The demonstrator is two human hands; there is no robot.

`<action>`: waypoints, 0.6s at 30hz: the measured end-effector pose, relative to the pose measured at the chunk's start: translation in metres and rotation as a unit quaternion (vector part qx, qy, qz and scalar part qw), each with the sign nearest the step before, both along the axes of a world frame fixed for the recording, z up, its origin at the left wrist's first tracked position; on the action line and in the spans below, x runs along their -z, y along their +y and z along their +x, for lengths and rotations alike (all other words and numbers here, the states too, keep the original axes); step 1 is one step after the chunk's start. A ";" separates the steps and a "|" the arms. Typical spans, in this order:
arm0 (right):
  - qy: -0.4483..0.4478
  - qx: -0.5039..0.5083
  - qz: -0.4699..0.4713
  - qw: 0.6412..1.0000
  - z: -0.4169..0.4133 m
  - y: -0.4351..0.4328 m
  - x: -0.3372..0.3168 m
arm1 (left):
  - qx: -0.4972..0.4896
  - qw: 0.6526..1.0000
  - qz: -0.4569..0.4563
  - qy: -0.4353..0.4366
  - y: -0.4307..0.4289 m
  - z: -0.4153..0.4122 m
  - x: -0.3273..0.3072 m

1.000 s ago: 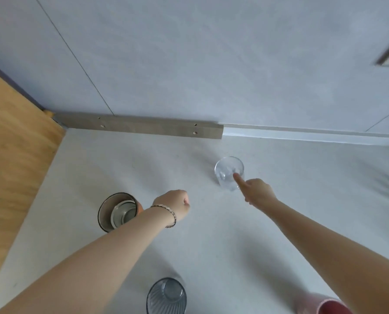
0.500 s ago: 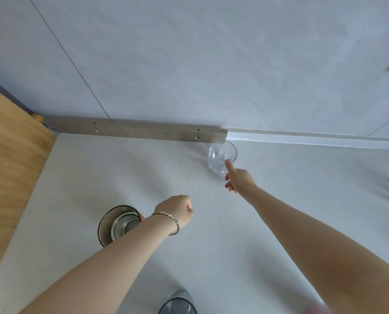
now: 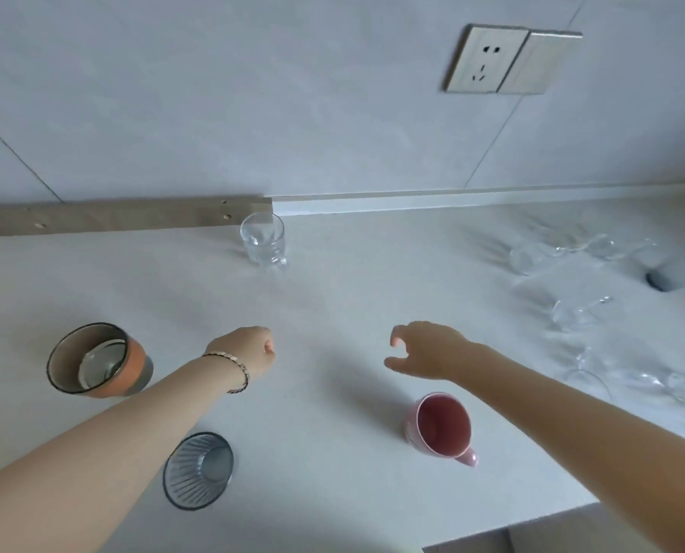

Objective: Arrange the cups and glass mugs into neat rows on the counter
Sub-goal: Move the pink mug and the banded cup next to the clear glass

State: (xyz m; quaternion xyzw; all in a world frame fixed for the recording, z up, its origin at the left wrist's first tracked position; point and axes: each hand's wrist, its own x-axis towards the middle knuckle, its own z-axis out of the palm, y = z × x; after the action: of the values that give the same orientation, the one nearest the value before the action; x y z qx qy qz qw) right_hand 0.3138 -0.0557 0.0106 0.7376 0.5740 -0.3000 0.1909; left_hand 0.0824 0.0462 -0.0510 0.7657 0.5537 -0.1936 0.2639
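Left hand (image 3: pixel 253 353) is balled into an empty fist mid-frame, right hand (image 3: pixel 424 355) half open holding nothing. Small clear glass tumbler (image 3: pixel 263 241) stands upper centre by the wall; pink ceramic mug (image 3: pixel 442 429) sits lower right, ribbed grey-blue glass (image 3: pixel 197 470) lower left.

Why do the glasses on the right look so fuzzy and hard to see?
Head view: the clear glasses at the right are see-through on a pale counter, smeared near the wide lens edge; the pink mug looks sharper.
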 end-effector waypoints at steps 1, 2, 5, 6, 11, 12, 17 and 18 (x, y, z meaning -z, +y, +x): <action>-0.022 -0.006 -0.040 0.999 0.005 -0.019 -0.001 | 0.011 1.000 0.004 0.006 -0.007 0.003 0.000; -0.033 0.000 -0.072 0.997 0.009 -0.037 -0.001 | 0.017 1.000 0.005 0.008 -0.013 0.005 0.000; -0.005 0.044 -0.097 0.994 0.014 -0.073 0.006 | 0.013 1.000 0.008 0.006 -0.022 0.005 -0.003; 0.004 0.052 -0.092 0.994 0.014 -0.080 0.009 | 0.012 1.000 0.010 0.006 -0.022 0.003 -0.005; -0.024 0.019 -0.066 0.997 0.004 -0.089 0.026 | -0.020 1.000 0.008 -0.009 -0.021 -0.019 -0.015; -0.025 0.022 -0.051 0.998 0.004 -0.087 0.026 | -0.029 0.999 0.007 -0.014 -0.020 -0.025 -0.016; 0.005 0.084 0.076 0.994 -0.008 -0.052 0.018 | -0.062 0.998 0.000 -0.009 -0.017 -0.055 -0.021; 0.015 0.098 0.110 0.989 -0.015 -0.038 0.015 | -0.071 0.997 0.001 -0.007 -0.015 -0.060 -0.023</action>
State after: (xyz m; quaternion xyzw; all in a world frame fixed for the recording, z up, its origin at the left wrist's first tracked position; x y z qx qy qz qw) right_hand 0.2992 -0.0941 -0.0042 0.8024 0.5312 -0.2630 0.0700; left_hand 0.0221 0.0314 -0.0281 0.7260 0.6050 -0.1680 0.2803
